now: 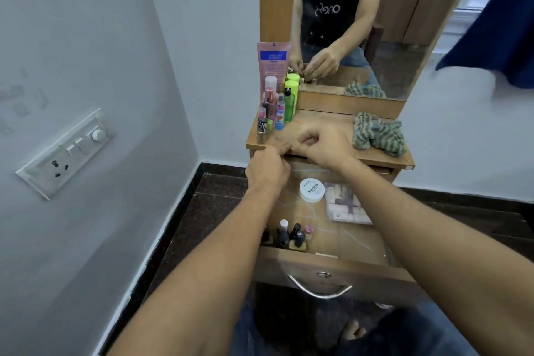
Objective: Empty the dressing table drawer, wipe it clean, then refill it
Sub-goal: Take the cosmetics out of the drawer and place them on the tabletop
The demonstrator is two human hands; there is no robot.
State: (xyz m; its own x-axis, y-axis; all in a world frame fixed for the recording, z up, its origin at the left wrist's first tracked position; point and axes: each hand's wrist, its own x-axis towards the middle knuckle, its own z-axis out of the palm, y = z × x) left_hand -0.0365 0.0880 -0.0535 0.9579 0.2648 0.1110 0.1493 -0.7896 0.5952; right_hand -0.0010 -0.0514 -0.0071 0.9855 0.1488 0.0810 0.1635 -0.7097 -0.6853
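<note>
Left hand [268,169] and right hand [322,147] together at bench [326,121] front edge, fingers curled, cannot tell if gripping anything; drawer [332,272] open below with jar [312,189], packet [345,205], polishes [291,233] inside; best lifted upright, set by toiletries [277,101] at back-left corner, cloth [378,134] at right edge kept free.

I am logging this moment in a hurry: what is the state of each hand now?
Left hand: fingers curled at the tabletop edge; whether it holds anything cannot be told.
Right hand: fingers curled; whether it holds anything cannot be told.
</note>
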